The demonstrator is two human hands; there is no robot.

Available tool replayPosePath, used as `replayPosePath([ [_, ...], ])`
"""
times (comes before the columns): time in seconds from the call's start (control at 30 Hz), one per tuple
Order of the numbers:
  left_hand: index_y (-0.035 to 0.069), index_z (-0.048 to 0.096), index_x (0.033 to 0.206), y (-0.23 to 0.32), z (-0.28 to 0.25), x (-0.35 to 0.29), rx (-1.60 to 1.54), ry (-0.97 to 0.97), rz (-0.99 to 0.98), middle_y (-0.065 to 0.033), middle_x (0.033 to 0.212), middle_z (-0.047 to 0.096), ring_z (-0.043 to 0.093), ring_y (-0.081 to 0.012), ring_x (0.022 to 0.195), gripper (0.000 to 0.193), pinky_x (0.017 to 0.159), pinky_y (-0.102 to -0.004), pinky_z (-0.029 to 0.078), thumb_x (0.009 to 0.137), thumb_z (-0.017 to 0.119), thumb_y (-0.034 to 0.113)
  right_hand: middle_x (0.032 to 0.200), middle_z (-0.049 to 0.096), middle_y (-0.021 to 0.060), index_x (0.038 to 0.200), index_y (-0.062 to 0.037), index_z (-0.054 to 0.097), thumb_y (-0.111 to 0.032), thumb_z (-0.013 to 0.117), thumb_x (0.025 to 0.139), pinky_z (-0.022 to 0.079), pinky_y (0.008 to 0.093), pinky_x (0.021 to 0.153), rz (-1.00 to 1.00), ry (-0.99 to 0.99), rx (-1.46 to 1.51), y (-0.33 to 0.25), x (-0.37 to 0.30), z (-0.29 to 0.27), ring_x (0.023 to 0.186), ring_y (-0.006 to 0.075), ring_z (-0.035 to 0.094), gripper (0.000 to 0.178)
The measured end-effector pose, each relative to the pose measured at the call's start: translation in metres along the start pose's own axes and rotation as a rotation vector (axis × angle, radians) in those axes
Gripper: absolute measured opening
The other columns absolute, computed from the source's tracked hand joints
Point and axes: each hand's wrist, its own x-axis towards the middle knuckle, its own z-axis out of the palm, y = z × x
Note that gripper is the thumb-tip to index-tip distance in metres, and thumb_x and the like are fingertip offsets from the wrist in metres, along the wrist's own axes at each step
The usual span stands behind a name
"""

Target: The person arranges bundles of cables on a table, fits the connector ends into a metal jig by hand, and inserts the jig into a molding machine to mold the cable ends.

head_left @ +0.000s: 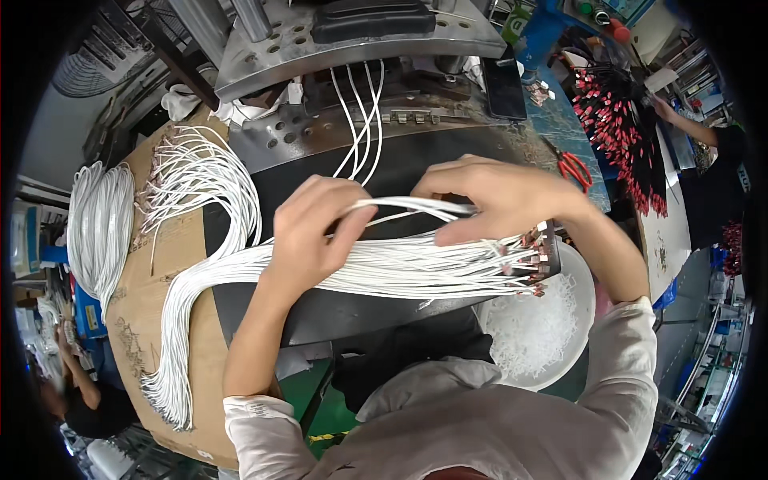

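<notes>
A few white cables (412,205) arch between my two hands. My left hand (314,228) is closed on them, thumb against the fingers. My right hand (500,196), slightly blurred, curls round their other end, and its palm hides the tips. Beneath both hands a thick bundle of white cables (384,268) lies across the black mat, its reddish-brown terminal ends (532,264) pointing right. Several loose white cables (370,120) run from under the metal machine plate towards my left hand.
A metal press plate (360,56) spans the back. More white cable bundles (100,232) lie left on cardboard (128,320). Red-handled pliers (574,170) and a dark phone (505,88) lie right. A white tub (580,336) of clear scraps stands below. Co-workers are at both sides.
</notes>
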Motion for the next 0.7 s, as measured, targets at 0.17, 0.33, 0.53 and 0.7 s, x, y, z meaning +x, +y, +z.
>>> replayPosePath([
  [0.17, -0.001, 0.067, 0.111, -0.003, -0.039, 0.020, -0.516, 0.156, -0.681, 0.0094, 0.071, 0.053, 0.040, 0.0013, 0.061, 0.021, 0.053, -0.0188, 0.028, 0.107, 0.061, 0.019, 0.077, 0.065, 0.0048, 0.101, 0.0005, 0.066, -0.025, 0.070, 0.097, 0.047, 0.0326, 0.065, 0.249, 0.157, 0.229, 0.025, -0.053, 0.000, 0.072, 0.0124, 0.060, 0.026],
  [0.33, -0.001, 0.069, 0.109, 0.004, -0.010, 0.075, -0.851, -0.858, -0.711, 0.0070, 0.065, 0.052, 0.042, -0.0007, 0.055, 0.024, 0.049, -0.0198, 0.029, 0.106, 0.063, 0.022, 0.088, 0.072, 0.0051, 0.114, 0.0019, 0.068, -0.026, 0.075, 0.096, 0.051, 0.0235, 0.061, 0.617, -0.091, 0.462, 0.027, -0.106, -0.077, 0.068, 0.0084, 0.066, 0.034],
  [0.53, -0.002, 0.066, 0.110, 0.066, 0.114, 0.092, -1.212, -0.667, -0.831, -0.0040, 0.085, 0.064, 0.054, -0.0073, 0.068, 0.026, 0.058, -0.0242, 0.044, 0.107, 0.061, 0.023, 0.132, 0.068, 0.0168, 0.145, 0.0039, 0.054, -0.070, 0.052, 0.098, 0.054, 0.0348, 0.092, 0.238, 0.202, 0.645, 0.048, -0.064, -0.055, 0.113, 0.0216, 0.068, 0.088],
  [0.7, -0.001, 0.061, 0.125, 0.035, 0.087, 0.072, -0.969, -0.432, -0.918, -0.0058, 0.092, 0.063, 0.044, -0.0063, 0.057, 0.025, 0.050, -0.0220, 0.035, 0.109, 0.056, 0.019, 0.144, 0.057, 0.0195, 0.151, -0.0004, 0.049, -0.068, 0.035, 0.104, 0.042, 0.0415, 0.108, 0.422, 0.046, 0.321, 0.099, -0.028, -0.013, 0.127, 0.0297, 0.058, 0.083],
])
